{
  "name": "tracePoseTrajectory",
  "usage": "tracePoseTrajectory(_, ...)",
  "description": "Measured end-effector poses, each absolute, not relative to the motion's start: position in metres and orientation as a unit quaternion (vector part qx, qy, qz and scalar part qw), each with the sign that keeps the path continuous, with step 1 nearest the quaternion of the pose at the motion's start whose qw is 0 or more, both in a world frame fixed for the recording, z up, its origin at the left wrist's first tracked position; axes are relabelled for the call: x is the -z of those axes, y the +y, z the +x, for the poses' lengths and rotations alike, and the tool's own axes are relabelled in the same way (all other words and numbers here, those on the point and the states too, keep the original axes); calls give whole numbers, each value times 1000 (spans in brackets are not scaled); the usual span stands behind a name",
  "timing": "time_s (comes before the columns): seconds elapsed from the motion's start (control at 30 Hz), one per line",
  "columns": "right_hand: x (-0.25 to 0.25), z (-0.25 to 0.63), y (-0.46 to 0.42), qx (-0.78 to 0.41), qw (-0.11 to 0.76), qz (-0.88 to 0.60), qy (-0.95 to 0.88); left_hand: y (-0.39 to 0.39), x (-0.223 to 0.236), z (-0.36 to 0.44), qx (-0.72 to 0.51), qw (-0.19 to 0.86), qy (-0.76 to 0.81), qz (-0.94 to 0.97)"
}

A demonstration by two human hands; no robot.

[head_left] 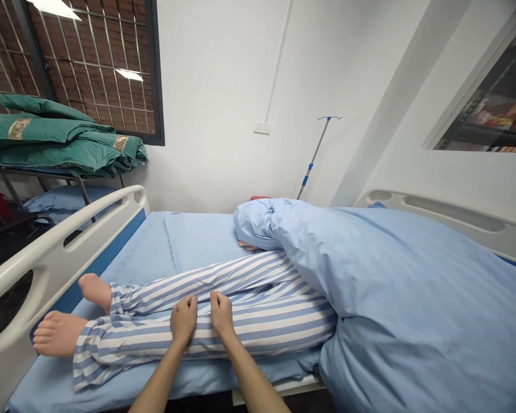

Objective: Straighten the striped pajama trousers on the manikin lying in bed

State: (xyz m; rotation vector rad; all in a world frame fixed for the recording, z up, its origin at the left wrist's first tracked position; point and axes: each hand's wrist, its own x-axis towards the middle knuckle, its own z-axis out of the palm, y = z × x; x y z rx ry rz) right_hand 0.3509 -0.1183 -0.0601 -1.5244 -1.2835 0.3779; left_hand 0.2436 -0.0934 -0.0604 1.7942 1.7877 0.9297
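Right now the left hand point(183, 320) and the right hand point(221, 314) are seen laid palm down, just apart, on the near leg point(241, 335) of a person lying on a hospital bed. The fingers point(189, 304) are held together, lightly curved, and nothing is pinched; the cloth of the blue-and-white striped pyjama trousers point(258, 338) is merely touched. Two bare feet point(60, 334) are stretched toward the white bed rail point(47, 258). The upper body is covered by a pale blue quilt point(370, 269), and another hand point(248, 247) is glimpsed under its fold, on the blue sheet point(198, 238). Beyond the head of the bed, an IV pole point(313, 155) is propped against the white wall, while folded green quilts point(51, 137) are stacked on a metal rack point(30, 171) by the window.
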Motion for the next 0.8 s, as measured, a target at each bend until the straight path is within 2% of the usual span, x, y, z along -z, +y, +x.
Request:
tracePoseTrajectory(0.13, 75, 347, -126, -133, 492, -656, -556, -93, 62, 243, -320, 210, 646, 661)
tracePoseTrajectory(0.3, 76, 342, -125, -144, 499, -661, -542, -89, 57, 247, -317, 222, 640, 663)
tracePoseTrajectory(0.57, 71, 354, -123, -228, 603, -611, -460, -91, 43, 297, -432, 340, 584, 597)
tracePoseTrajectory(0.8, 76, 365, -116, -308, 660, -553, -403, -108, 61, 303, -359, 282, 593, 664)
